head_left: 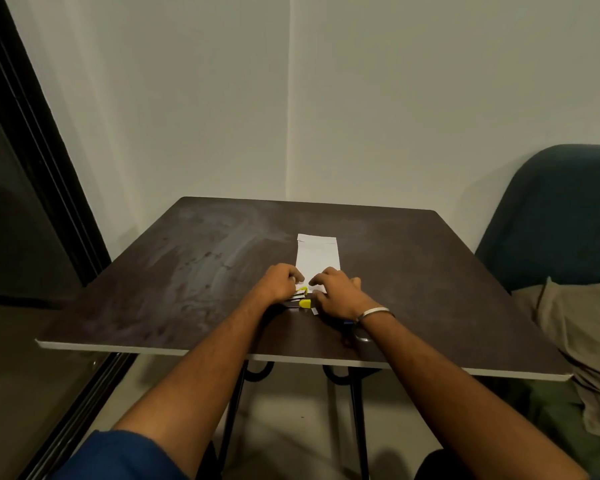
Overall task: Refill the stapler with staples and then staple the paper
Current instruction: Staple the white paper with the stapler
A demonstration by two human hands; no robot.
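Note:
A small yellow and black stapler (301, 299) lies on the dark table (187, 271), hinged open, between my two hands. My left hand (281, 284) curls over its left side and touches it. My right hand (336, 289) rests with bent fingers on the stapler's right side and on the near end of a folded white paper (317, 254), which lies flat and stretches away from me. A tiny white piece (314, 311), perhaps a staple strip, lies by my right wrist. The fingertips hide whatever they pinch.
The table stands in a wall corner. A dark blue chair (555, 216) with a beige cloth (582, 341) is at the right, and a dark door frame (39, 150) at the left. A metal bracelet (374, 313) circles my right wrist.

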